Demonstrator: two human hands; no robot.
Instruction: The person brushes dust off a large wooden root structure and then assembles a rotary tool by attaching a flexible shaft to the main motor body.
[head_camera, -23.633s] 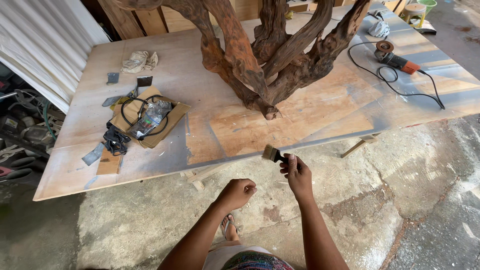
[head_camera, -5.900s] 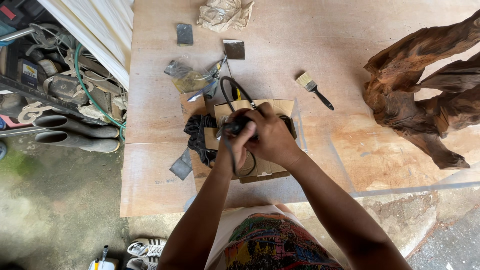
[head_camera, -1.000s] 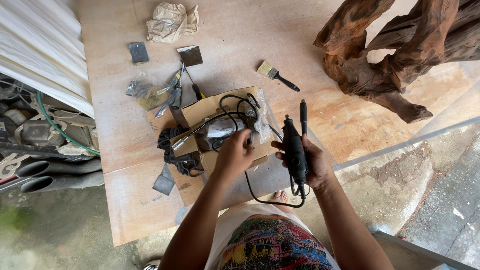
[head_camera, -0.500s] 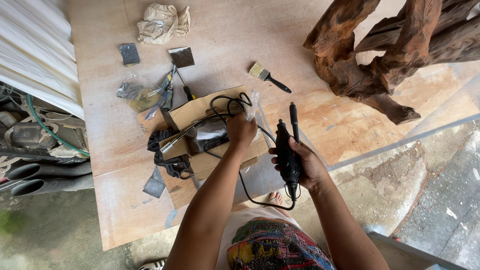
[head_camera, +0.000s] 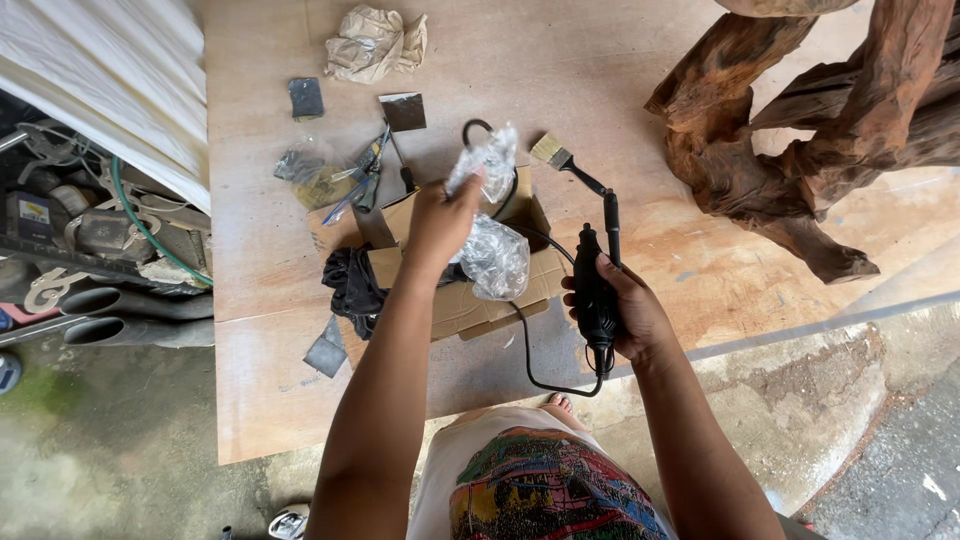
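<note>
Lying by the counter's (head_camera: 280, 390) left edge are grey scraps of sandpaper (head_camera: 305, 97), pliers (head_camera: 365, 170) and a black cloth (head_camera: 352, 283) beside an open cardboard box (head_camera: 470, 300). Hovering over that box, the left hand (head_camera: 440, 220) is pinching a crinkled clear plastic bag (head_camera: 487, 165) between fingers and thumb. Near the counter's front edge, the right hand (head_camera: 620, 310) is wrapping closed around a black rotary tool (head_camera: 594, 290), its cord looping back to the box. A paintbrush (head_camera: 560, 160) is lying just beyond, and a gnarled wood root (head_camera: 800, 130) is standing toward the right edge.
</note>
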